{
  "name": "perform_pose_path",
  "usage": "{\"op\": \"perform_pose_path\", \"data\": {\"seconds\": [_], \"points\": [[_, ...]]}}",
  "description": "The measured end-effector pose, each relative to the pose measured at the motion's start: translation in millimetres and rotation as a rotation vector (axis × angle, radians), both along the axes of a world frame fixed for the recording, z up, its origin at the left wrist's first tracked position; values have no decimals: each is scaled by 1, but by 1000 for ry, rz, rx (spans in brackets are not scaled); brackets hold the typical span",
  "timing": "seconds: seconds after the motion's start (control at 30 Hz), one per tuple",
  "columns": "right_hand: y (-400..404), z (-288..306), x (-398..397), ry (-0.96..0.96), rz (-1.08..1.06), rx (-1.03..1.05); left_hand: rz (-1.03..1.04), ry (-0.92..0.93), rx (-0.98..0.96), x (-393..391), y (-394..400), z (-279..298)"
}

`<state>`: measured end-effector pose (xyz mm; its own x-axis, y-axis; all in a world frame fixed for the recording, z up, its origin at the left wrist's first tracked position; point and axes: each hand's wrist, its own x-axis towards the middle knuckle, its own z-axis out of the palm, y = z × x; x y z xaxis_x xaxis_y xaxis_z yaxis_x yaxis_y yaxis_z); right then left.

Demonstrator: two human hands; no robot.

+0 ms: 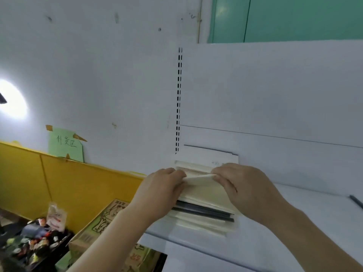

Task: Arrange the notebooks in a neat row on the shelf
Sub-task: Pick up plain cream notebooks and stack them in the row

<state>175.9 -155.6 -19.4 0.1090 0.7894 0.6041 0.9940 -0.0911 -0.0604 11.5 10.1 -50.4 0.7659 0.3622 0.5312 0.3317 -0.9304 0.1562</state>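
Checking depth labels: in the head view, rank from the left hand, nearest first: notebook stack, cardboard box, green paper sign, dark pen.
1. notebook stack: under the left hand, touching it, on the shelf.
2. cardboard box: below the hand, left of the shelf.
3. green paper sign: up left, taped to the wall.
4. dark pen: far right on the shelf.

Off to my left I see a green paper sign (pixel 65 145) taped to the white wall above a yellow partition (pixel 59 181). Below it, a printed cardboard box (pixel 94 230) sits beside a dark tray of small colourful packets (pixel 33 246). A dark pen (pixel 356 202) lies far right.
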Motion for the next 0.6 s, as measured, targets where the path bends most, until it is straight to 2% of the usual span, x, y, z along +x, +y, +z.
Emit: {"op": "perform_pose_path", "data": {"seconds": [0.13, 0.23, 0.27, 0.33, 0.43, 0.6], "points": [[-13, 5, -21, -52, 20, 195, -11, 38, -13, -5, 6, 21], [-26, 10, -31, -20, -83, 326, 12, 10, 63, -9, 6, 30], [-31, 11, -31, 24, -154, 369, 0, -48, 21, -11, 6, 32], [-40, 11, -32, 140, -295, 413, -57, -241, -209, -13, 7, 35], [-47, -1, -30, 199, -397, 264, -111, -497, -551, -13, 2, 43], [-42, -23, -25, 224, -328, -194, -166, -589, -842, -7, -6, 42]]}}
